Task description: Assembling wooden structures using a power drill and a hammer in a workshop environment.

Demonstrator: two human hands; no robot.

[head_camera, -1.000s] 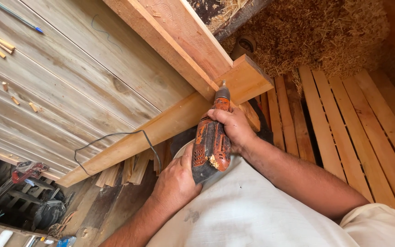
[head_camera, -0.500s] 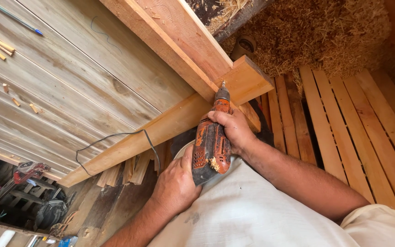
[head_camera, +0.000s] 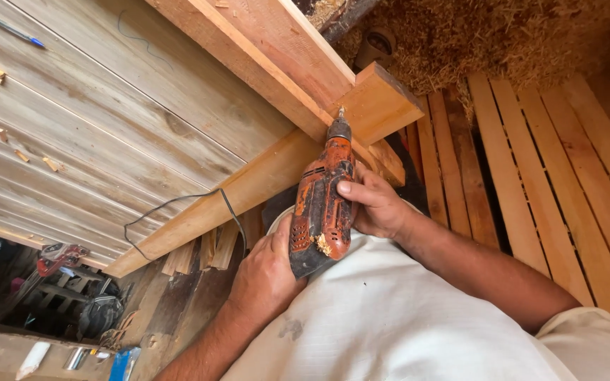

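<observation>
**Both hands on an orange drill at a beam joint**

The right hand [head_camera: 375, 208] wraps the orange drill [head_camera: 323, 208] from the side, fingers closed around its body. The left hand [head_camera: 266, 271] grips the rear from below, thumb up along the casing; its other fingers are hidden behind the tool. The bit tip meets the joint where a short wooden block [head_camera: 379, 106] sits against the long beam [head_camera: 248, 49]; the contact itself is too small to make out. A black cable [head_camera: 178, 204] loops over the plank wall [head_camera: 107, 120]. Slatted boards [head_camera: 552, 162] lie right, below straw [head_camera: 503, 35].
</observation>
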